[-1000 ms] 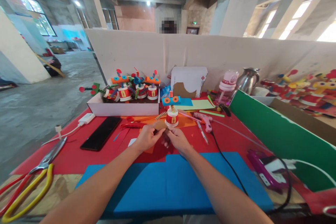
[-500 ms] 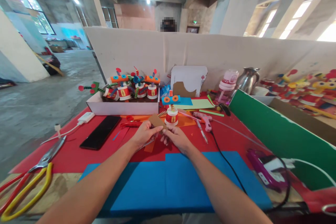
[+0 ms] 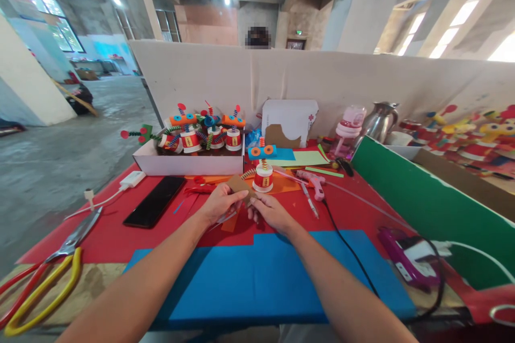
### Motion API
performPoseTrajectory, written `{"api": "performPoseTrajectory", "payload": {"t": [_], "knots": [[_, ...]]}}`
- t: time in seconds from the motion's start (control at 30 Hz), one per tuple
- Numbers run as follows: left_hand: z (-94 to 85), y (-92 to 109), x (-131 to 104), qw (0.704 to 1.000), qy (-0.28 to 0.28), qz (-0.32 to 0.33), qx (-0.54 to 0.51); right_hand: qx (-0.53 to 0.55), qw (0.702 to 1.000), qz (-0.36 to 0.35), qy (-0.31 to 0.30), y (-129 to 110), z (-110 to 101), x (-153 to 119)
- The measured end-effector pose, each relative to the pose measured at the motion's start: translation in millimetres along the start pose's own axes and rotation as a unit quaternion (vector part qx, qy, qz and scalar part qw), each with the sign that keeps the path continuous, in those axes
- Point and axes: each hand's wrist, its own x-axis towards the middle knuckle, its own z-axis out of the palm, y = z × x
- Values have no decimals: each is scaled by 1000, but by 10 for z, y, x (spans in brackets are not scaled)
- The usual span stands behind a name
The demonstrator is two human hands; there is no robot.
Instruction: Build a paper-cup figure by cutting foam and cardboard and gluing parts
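Between my two hands is a small brown piece of cardboard [image 3: 238, 184]. My left hand [image 3: 223, 202] pinches it from the left, thumb on top. At its lower right edge, my right hand [image 3: 269, 211] closes thumb and fingers on it; the fingertips are partly hidden. Just behind the hands stands a paper-cup figure [image 3: 263, 176] with a red-wrapped cup, a spring neck, a blue roll head with orange ring eyes, and a coiled paper arm. An orange paper strip [image 3: 229, 223] lies beneath my hands.
Several similar figures fill a white box [image 3: 189, 165] at the back left. A black phone [image 3: 155, 202] and large scissors [image 3: 72, 252] lie left. To the right are a pink glue gun [image 3: 316, 185], a pen [image 3: 309, 202], a purple power strip [image 3: 408, 260] and a green-sided box [image 3: 410, 209].
My left thumb has shifted slightly up along the cardboard. Both hands stay in nearly the same place with the cardboard between them.
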Motion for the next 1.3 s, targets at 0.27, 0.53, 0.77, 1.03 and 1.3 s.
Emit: {"api": "performPoseTrajectory", "payload": {"t": [0.27,0.53,0.77,1.03,1.3], "knots": [[72,-15,-4,989,28,94,112,-13,998,29,60,-13,17,10],[110,-37,-65,922,66,232,302,-9,994,66,86,19,22,23],[58,15,-22,994,25,47,100,53,998,5,19,-23,-7,6],[63,39,-41,999,-11,25,40,77,997,8,-13,-59,-39,-22],[119,45,-62,968,31,149,199,60,997,16,53,36,4,22]]}}
